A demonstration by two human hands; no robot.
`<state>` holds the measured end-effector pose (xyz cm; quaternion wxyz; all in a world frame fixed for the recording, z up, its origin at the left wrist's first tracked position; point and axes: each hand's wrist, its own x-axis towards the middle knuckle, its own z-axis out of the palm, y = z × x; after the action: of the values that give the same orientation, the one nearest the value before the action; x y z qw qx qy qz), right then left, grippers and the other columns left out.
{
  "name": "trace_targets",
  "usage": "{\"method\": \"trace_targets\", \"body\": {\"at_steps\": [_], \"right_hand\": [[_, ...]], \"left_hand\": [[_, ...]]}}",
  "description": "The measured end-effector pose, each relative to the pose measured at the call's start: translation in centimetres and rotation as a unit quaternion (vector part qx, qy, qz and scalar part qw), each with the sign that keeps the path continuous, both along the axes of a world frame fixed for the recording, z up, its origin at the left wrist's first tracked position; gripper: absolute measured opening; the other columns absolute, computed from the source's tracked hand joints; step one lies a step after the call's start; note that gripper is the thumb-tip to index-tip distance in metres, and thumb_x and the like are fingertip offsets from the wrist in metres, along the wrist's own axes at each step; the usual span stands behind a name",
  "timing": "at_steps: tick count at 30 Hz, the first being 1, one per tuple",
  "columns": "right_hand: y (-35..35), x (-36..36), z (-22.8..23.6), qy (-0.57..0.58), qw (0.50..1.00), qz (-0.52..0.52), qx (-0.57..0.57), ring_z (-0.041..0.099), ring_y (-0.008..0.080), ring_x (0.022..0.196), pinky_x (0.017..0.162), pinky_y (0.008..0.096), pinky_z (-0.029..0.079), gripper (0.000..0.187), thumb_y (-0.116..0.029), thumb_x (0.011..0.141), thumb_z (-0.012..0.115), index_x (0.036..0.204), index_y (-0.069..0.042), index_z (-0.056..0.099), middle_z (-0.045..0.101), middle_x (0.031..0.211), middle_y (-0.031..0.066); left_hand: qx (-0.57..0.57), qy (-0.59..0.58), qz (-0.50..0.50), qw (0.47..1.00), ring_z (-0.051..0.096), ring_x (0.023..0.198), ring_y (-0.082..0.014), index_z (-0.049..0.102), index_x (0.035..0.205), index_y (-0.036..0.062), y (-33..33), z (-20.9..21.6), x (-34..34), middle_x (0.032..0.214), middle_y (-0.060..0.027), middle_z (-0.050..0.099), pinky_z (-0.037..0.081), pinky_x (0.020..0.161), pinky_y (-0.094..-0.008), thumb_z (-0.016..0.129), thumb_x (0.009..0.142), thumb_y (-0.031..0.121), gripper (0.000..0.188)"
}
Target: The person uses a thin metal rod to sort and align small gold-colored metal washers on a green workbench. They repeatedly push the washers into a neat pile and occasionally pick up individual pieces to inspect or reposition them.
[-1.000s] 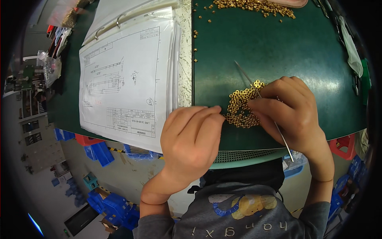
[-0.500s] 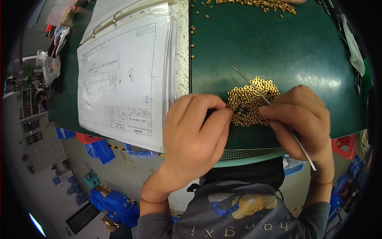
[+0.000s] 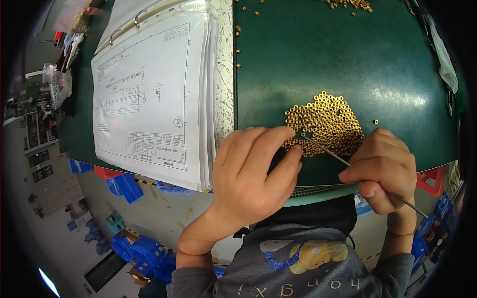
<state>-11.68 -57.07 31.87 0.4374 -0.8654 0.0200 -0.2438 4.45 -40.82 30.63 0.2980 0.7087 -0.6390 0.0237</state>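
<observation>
Small brass rings (image 3: 330,116) lie packed in a single layer on the green mat, in front of my body. My right hand (image 3: 382,171) is closed around a thin metal rod (image 3: 328,151). The rod slants up and left, its tip over the ring cluster near a small gap in it; its other end sticks out past my wrist. At the cluster's left edge is my left hand (image 3: 256,171), with thumb and forefinger apart and their tips touching or just over the outer rings. One loose brass ring (image 3: 375,121) lies to the right of the cluster.
An open ring binder (image 3: 144,99) with a technical drawing lies at left on the green mat (image 3: 293,59). More brass parts (image 3: 355,4) are piled at the far edge, with several strays along the mat's left side. Below the table edge sits a green perforated basket (image 3: 318,193).
My right hand has drawn back toward me, bringing the rod's tip down to the rings. My left thumb and forefinger have spread apart. A lone ring now shows right of the cluster.
</observation>
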Motion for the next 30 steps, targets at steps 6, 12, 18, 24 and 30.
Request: {"method": "trace_targets", "body": {"at_steps": [6,12,18,24,30], "right_hand": [[-0.2,-0.1,0.3,0.01,1.0,0.001,0.005,0.059,0.0183,0.058,0.054,0.0315,0.04,0.025,-0.031,0.087,0.063,0.08,-0.007,0.069,0.062,0.069,0.0037],[-0.2,-0.1,0.3,0.009,1.0,0.001,0.0,0.059,0.0183,0.058,0.054,0.0312,0.04,0.024,-0.03,0.087,0.063,0.079,-0.007,0.068,0.062,0.068,0.0038],[-0.2,-0.4,0.0,0.008,1.0,0.001,0.01,0.059,0.0185,0.058,0.053,0.0312,0.04,0.023,-0.029,0.087,0.064,0.079,-0.007,0.068,0.062,0.068,0.004],[-0.3,-0.6,-0.4,0.001,1.0,-0.002,0.022,0.058,0.0186,0.057,0.053,0.0315,0.039,0.022,-0.027,0.087,0.064,0.08,-0.007,0.068,0.062,0.068,0.0045],[-0.4,-0.9,-0.7,-0.011,1.0,-0.004,0.023,0.058,0.0189,0.056,0.051,0.0314,0.038,0.02,-0.024,0.086,0.065,0.08,-0.006,0.068,0.062,0.067,0.0052]], "left_hand": [[-0.018,0.047,0.015,0.999,0.058,0.088,-0.0275,0.07,0.085,0.0062,-0.3,0.1,0.4,0.1,-0.0099,0.063,0.046,0.073,-0.0375,0.074,0.062,0.003,0.024],[-0.015,0.031,0.035,0.999,0.058,0.087,-0.0272,0.069,0.083,0.0045,-1.4,0.5,0.5,0.098,-0.0093,0.063,0.046,0.071,-0.0366,0.074,0.065,-0.001,0.019],[0.001,0.023,-0.005,1.0,0.058,0.086,-0.0274,0.067,0.08,0.0042,-2.5,0.7,1.0,0.095,-0.0085,0.062,0.045,0.07,-0.0365,0.075,0.064,0.001,0.017],[0.036,0.011,-0.02,0.999,0.057,0.087,-0.0267,0.066,0.078,0.0045,-2.9,1.6,1.2,0.095,-0.007,0.061,0.043,0.072,-0.0366,0.074,0.064,0.001,0.016],[0.065,0.011,-0.018,0.998,0.056,0.088,-0.0258,0.066,0.077,0.0051,-3.0,2.1,1.4,0.094,-0.0059,0.06,0.042,0.073,-0.0362,0.073,0.065,0.0,0.015]]}}
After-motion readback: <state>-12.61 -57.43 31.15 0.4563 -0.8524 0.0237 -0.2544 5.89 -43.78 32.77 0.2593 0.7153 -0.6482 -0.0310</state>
